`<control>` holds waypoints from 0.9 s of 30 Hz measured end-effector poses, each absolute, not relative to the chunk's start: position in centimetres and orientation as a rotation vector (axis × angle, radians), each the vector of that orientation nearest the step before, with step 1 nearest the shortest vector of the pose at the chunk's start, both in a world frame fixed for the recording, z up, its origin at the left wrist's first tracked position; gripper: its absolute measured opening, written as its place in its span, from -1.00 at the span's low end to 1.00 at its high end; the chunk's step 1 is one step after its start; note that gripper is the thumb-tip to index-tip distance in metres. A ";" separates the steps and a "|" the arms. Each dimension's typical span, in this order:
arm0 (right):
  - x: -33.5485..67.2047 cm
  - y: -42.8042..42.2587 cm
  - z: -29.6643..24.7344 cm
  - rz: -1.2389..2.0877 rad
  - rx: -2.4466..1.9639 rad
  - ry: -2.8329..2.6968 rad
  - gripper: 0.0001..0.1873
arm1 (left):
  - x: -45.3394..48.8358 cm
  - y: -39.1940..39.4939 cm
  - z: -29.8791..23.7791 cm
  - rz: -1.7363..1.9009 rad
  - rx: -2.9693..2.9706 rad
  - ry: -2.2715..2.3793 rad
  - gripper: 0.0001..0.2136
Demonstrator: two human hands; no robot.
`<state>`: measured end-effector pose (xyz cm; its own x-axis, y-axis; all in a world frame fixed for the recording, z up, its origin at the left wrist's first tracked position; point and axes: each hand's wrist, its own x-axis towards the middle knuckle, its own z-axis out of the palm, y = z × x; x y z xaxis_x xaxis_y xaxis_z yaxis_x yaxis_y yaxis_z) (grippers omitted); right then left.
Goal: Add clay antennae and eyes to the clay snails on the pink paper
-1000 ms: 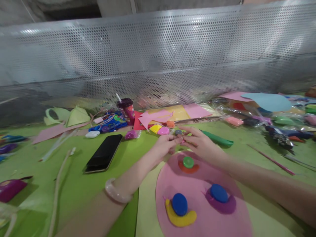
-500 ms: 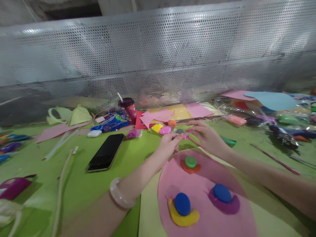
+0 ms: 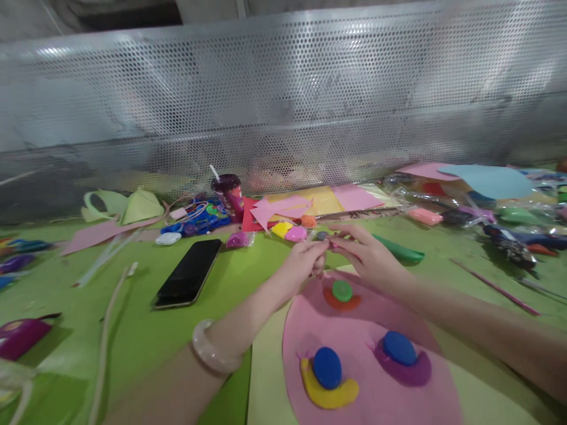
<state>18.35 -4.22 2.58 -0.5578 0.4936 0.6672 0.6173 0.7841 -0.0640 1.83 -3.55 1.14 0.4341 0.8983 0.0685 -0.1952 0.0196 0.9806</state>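
My left hand, with a pale bracelet on the wrist, is closed in a pinch. At its fingertips is a small pink piece, mostly covered by fingers. My right hand meets it from the other side, thumb and finger on the same piece. Below them lies a pink paper oval bearing three snail shapes: an orange one with a green cap, a yellow one with a blue cap, and a purple one with a blue cap.
A black phone lies left of my hands. Behind stand a lidded cup and cut paper. A green roll and a thin pink stick lie right. Bagged clay sits farther right. A perforated metal panel borders the back.
My hands have drawn closer together and the right has shifted slightly left. The thin pink stalk beneath my right hand no longer shows. More of the green roll is visible.
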 end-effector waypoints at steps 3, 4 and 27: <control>18.8 -3.9 2.8 -0.261 -0.843 -2.216 -0.78 | 1.7 -3.3 1.2 0.956 1.441 0.858 -0.62; 18.9 -3.9 2.9 -0.256 -0.893 -2.179 -0.77 | 1.6 -3.1 1.3 0.963 1.571 0.950 -0.61; 18.4 -3.4 2.7 0.068 -1.121 -2.143 -0.67 | -1.9 -0.8 1.0 1.185 2.350 1.618 -0.74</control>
